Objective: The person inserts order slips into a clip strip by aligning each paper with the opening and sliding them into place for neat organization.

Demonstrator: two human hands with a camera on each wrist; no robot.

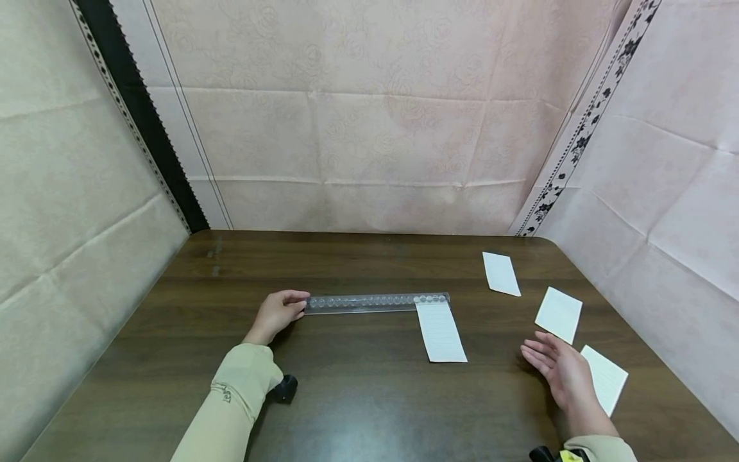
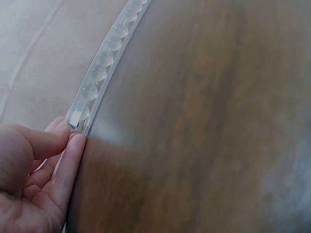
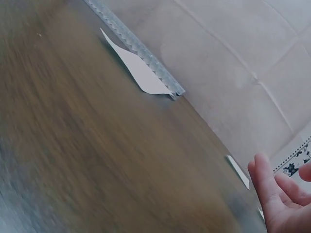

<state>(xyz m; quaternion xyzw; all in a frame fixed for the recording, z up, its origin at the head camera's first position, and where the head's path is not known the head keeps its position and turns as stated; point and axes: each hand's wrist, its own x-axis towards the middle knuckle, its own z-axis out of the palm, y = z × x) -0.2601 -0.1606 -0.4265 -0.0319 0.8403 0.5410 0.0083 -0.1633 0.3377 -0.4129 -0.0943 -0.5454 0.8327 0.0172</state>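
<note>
A long clear ticket rail (image 1: 364,303) with a row of glassy balls inside lies across the table. My left hand (image 1: 278,316) pinches its left end; the left wrist view shows the thumb and fingers (image 2: 73,158) at that end. Under the rail's right end is tucked the top edge of a lined white paper slip (image 1: 442,337), which hangs toward me and curls up a little in the right wrist view. Holding nothing, my right hand (image 1: 562,369) hovers at the right with extended fingers, between two loose slips, one slip (image 1: 560,313) beyond it and another slip (image 1: 605,378) beside it.
A third loose white slip (image 1: 501,274) lies farther back on the right. The brown wooden table (image 1: 358,398) ends against a pale cloth backdrop (image 1: 346,141), and more cloth hangs along both sides.
</note>
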